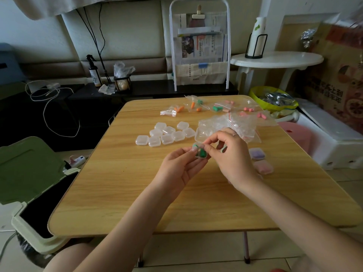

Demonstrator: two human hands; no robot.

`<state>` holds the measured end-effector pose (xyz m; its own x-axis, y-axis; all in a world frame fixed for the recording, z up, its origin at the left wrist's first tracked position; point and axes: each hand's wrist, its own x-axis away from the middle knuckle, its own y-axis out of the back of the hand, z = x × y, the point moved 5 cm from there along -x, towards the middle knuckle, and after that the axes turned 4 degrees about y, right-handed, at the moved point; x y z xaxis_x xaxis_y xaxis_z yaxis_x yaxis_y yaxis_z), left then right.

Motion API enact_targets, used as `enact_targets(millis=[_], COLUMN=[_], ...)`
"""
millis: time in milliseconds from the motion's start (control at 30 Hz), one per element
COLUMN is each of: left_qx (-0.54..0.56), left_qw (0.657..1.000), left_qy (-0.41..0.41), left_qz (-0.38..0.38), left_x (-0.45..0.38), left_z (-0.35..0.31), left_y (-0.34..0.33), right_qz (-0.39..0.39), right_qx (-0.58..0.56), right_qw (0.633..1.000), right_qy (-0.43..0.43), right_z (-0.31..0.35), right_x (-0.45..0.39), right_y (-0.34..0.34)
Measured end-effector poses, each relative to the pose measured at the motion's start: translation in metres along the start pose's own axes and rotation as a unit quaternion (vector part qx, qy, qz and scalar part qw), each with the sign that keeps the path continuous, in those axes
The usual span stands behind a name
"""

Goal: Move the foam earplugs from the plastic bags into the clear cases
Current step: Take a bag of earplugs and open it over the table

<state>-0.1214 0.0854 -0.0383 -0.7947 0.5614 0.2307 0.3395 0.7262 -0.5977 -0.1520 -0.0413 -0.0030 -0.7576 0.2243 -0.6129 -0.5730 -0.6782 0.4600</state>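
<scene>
Wood-grain counter point(125, 193) stood before a dark sofa. Beyond the left hand point(181, 169) lay empty clear cases point(167, 134). Both hands, right hand point(233, 160) included, pinched a case point(199, 154) holding green earplugs point(202, 153); bagged earplugs point(196, 106) lay farther off.

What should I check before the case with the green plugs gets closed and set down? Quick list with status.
1. Green earplugs sit inside the held case: ok.
2. Left hand holds the case from below: ok.
3. Right hand pinches at the case rim: ok.
4. Lid fully snapped: cannot tell, fingers cover it.
5. Bare table near the filled purple case and pink case for set-down: ok.
6. Empty cases within view for the next fill: ok.
</scene>
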Motion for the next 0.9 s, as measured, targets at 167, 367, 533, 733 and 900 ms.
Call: enact_targets(millis=[167,367,533,733,900], left_qx=[0.002,-0.010,0.019,0.007,-0.011], left_qw=[1.000,0.999,0.999,0.999,0.999], left_qy=[0.008,0.021,0.043,0.043,0.039], left_qz=[-0.013,-0.022,-0.017,-0.003,0.018], left_x=[0.001,0.001,0.000,0.001,0.000], left_z=[0.000,0.001,0.000,0.001,0.002], left_y=[0.000,0.003,0.005,-0.001,-0.006], right_qz=[-0.050,0.110,0.202,0.119,0.100], right_qx=[-0.007,-0.080,0.066,0.095,0.122], right_qw=[0.998,0.991,0.971,0.980,0.978], right_qy=[0.024,-0.014,0.109,0.128,0.133], right_z=[-0.001,0.000,0.013,0.011,0.006], right_x=[-0.004,-0.006,0.002,0.004,0.003], right_y=[0.009,0.002,-0.001,-0.002,0.000])
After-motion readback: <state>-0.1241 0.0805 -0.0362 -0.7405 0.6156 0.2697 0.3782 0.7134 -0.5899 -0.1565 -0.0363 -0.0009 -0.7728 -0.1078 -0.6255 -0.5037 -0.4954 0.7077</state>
